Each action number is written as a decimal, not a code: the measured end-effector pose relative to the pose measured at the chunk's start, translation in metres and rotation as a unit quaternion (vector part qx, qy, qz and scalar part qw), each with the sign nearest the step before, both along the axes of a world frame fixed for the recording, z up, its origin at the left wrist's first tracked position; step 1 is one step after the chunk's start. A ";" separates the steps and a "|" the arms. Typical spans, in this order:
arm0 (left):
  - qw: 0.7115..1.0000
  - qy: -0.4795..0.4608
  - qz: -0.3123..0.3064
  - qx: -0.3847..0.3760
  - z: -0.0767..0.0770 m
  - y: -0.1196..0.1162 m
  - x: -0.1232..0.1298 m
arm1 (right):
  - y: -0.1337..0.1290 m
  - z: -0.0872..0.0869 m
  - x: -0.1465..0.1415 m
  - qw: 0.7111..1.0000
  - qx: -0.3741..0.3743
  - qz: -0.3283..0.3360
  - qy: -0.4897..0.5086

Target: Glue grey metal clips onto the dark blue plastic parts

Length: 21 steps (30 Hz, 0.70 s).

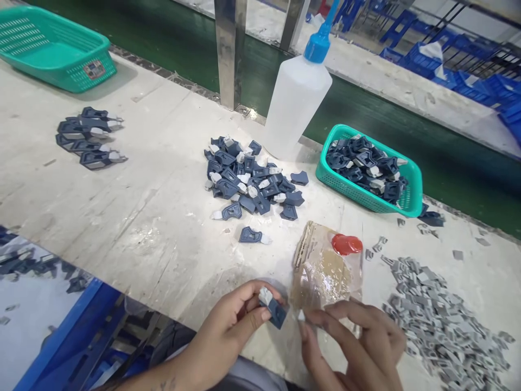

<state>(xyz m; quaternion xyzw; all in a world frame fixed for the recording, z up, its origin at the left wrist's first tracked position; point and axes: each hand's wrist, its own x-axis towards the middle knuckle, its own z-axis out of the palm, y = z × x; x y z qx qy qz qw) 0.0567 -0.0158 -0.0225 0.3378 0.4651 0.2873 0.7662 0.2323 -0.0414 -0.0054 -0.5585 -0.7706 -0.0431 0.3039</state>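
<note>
left basket [61, 73]: far left of the cardboard [325, 279], beyond it
left hand [228, 323]: thumb and fingers clamped on a dark piece [278, 316], just left of the cardboard
heap [254, 182]: dark pieces, beyond the cardboard and to its left
right hand [362, 336]: thumb and finger together on a small pale bit [301, 315], by the cardboard's near edge
grey bits [442, 320]: piled right of the cardboard

Left-hand grip [232, 326] closed, thumb [248, 326] pressing against curled fingers [243, 293], forearm [179, 369] slanting in from near left. Right-hand grip [366, 336] just to its right, thumb and forefinger pinched, other fingers bent.
</note>
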 end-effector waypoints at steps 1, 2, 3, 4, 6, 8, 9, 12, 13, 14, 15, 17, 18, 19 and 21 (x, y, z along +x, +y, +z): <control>1.000 0.000 -0.002 -0.002 0.000 0.000 0.000 | -0.001 -0.002 -0.004 1.000 -0.005 0.007 0.014; 1.000 0.001 -0.004 -0.003 0.000 0.000 0.000 | -0.001 -0.005 -0.007 0.999 -0.014 0.007 0.029; 1.000 0.001 -0.004 -0.004 0.001 0.000 0.000 | -0.002 -0.007 -0.009 0.999 -0.025 0.004 0.042; 1.000 0.002 -0.003 -0.004 0.001 0.000 0.000 | -0.002 -0.009 -0.010 0.998 -0.034 0.003 0.053; 1.000 0.004 0.000 -0.006 0.002 0.000 0.000 | -0.003 -0.013 -0.010 0.997 -0.045 0.008 0.062; 1.000 0.001 0.005 -0.005 0.002 0.000 0.001 | -0.004 -0.015 -0.009 0.997 -0.051 0.016 0.061; 1.000 -0.002 0.006 -0.005 0.003 0.000 0.001 | -0.003 -0.017 -0.008 0.997 -0.053 0.021 0.059; 1.000 -0.012 0.008 0.000 0.003 -0.002 0.001 | -0.001 -0.018 -0.009 0.997 -0.053 0.037 0.050; 1.000 -0.016 0.009 0.001 0.003 -0.003 0.001 | -0.001 -0.018 -0.010 0.996 -0.054 0.036 0.054; 1.000 -0.020 0.009 0.002 0.003 -0.004 0.001 | -0.001 -0.018 -0.012 0.996 -0.060 0.030 0.061; 1.000 -0.024 0.009 0.003 0.002 -0.004 0.001 | -0.001 -0.017 -0.014 0.995 -0.067 0.023 0.070; 1.000 -0.029 0.012 0.004 -0.001 -0.004 0.001 | -0.003 -0.016 -0.018 0.994 -0.076 0.021 0.079; 1.000 -0.028 0.014 0.003 -0.002 -0.004 0.001 | -0.005 -0.016 -0.020 0.994 -0.078 0.023 0.077; 1.000 -0.026 0.016 0.003 -0.003 -0.003 0.000 | -0.007 -0.016 -0.022 0.994 -0.079 0.027 0.074; 0.999 -0.026 0.021 0.000 -0.004 -0.003 -0.001 | -0.012 -0.016 -0.024 0.991 -0.090 0.029 0.094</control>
